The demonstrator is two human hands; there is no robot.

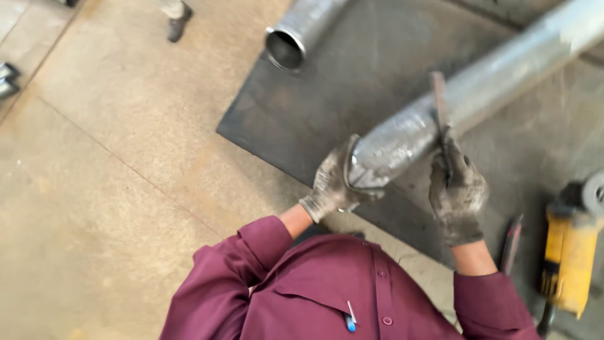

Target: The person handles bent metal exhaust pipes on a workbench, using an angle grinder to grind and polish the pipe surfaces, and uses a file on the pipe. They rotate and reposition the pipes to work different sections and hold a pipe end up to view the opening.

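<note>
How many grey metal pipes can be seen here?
2: one long grey metal pipe gripped by both gloved hands, another grey metal pipe lying at top centre. Others may be outside view.

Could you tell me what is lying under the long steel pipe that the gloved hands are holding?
Under the long steel pipe lies a dark metal plate on the concrete floor. The plate directly beneath the pipe and both hands is covered from view.

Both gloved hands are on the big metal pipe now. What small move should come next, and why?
Probably draw the flat metal tool along the pipe. The right hand already presses it across the pipe, and the left hand steadies the pipe's near end.
</note>
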